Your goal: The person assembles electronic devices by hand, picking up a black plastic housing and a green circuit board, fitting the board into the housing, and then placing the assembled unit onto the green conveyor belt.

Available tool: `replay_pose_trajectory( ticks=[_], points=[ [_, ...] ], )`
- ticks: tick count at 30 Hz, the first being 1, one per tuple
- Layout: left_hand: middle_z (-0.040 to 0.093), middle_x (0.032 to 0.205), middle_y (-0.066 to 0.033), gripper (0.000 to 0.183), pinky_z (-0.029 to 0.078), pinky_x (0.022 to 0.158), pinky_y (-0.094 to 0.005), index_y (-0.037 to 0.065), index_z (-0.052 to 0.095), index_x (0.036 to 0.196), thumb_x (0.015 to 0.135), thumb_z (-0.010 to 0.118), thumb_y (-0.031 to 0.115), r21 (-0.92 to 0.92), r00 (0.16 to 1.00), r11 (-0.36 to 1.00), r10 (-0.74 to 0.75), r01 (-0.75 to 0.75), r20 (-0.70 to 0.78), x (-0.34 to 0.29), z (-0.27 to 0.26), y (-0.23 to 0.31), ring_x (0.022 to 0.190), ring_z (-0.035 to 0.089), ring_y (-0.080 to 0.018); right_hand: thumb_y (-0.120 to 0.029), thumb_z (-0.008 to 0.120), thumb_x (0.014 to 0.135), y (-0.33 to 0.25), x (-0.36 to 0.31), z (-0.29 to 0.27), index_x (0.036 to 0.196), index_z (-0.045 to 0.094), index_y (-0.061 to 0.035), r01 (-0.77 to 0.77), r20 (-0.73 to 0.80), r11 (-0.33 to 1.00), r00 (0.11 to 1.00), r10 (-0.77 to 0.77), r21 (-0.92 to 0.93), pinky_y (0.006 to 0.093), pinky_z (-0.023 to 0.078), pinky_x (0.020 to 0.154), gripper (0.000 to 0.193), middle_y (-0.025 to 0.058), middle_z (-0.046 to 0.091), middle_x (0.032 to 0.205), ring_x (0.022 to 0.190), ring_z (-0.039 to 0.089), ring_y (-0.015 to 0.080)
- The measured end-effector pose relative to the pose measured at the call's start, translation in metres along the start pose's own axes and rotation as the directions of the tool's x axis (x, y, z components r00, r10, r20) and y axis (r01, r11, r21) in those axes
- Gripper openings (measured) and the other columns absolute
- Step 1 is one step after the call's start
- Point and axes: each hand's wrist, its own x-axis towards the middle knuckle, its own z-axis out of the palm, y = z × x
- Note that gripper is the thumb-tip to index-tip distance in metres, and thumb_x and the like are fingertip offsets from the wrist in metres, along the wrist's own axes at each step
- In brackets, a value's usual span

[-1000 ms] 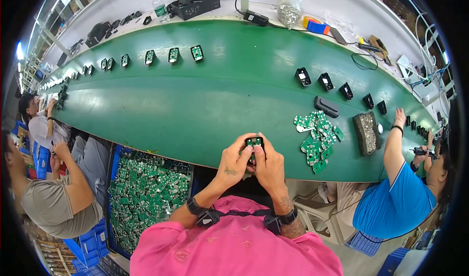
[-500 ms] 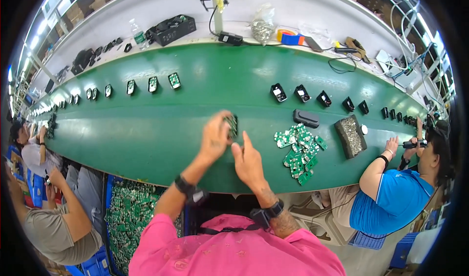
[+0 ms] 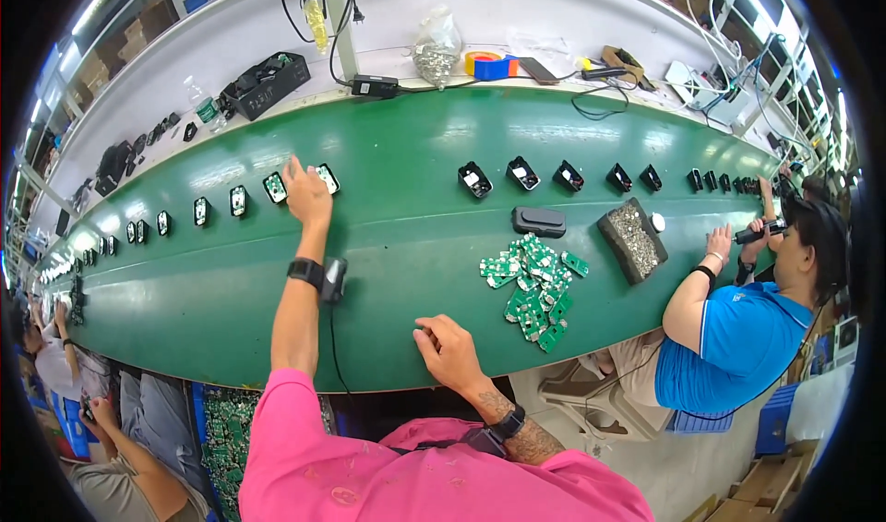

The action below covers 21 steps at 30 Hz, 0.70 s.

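Note:
My left hand reaches to the row of small black cases at the left, its index finger stretched away from me. Beside its thumb side sits a black case with a green circuit board, partly covered by the hand; whether they touch is unclear. Another filled case lies just left of the fingers. My right hand hovers over the bench's near edge, thumb and index apart, with nothing visible between them. A pile of loose green circuit boards lies to its right.
Black cases without green boards line the right side of the green bench. Behind the board pile lies a dark closed case, with a box of small metal parts to the right. A co-worker in blue sits at the right.
My left hand has gone forward and left; the case it held now stands at the row's right end. My right hand has drawn back toward me. The whole view has shifted.

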Motion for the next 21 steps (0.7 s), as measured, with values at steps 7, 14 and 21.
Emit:
replay_pose_trajectory(
  ticks=[7, 14, 21],
  points=[
    [0.053, 0.14, -0.0219, 0.092, 0.053, 0.091, -0.0485, 0.002, 0.042, 0.144, 0.072, 0.081, 0.044, -0.246, 0.76, 0.939, 0.339, -0.239, 0.554, -0.124, 0.006, 0.156, 0.113, 0.062, -0.0414, -0.007, 0.067, 0.086, 0.009, 0.026, -0.028, 0.093, 0.068, 0.0008, 0.036, -0.104, 0.943, 0.992, -0.074, -0.33, 0.0447, 0.051, 0.066, 0.01, 0.0158, 0.066, 0.082, 0.072, 0.064, 0.038],
    [0.068, 0.115, -0.0213, 0.075, 0.054, 0.089, -0.0442, 0.0, 0.059, 0.126, 0.066, 0.084, 0.037, -0.294, 0.773, 0.955, 0.216, -0.04, 0.597, -0.127, 0.028, 0.166, 0.104, 0.067, -0.036, -0.019, 0.079, 0.078, 0.026, 0.098, -0.094, 0.098, 0.067, -0.001, -0.079, 0.113, 0.653, 0.962, 0.247, -0.753, 0.0478, 0.055, 0.081, 0.029, 0.0184, 0.062, 0.106, 0.095, 0.066, 0.0389],
    [0.065, 0.118, -0.0181, 0.073, 0.058, 0.072, -0.0336, 0.0, 0.056, 0.132, 0.068, 0.084, 0.023, -0.492, 0.788, 0.87, 0.28, 0.033, 0.548, -0.137, -0.071, 0.129, 0.074, 0.071, -0.0231, -0.016, 0.077, 0.081, 0.023, 0.115, -0.134, 0.089, 0.069, 0.0025, -0.141, 0.247, 0.838, 0.918, 0.311, -0.528, 0.0356, 0.055, 0.057, 0.022, 0.0136, 0.069, 0.072, 0.061, 0.069, 0.0234]
  ],
)
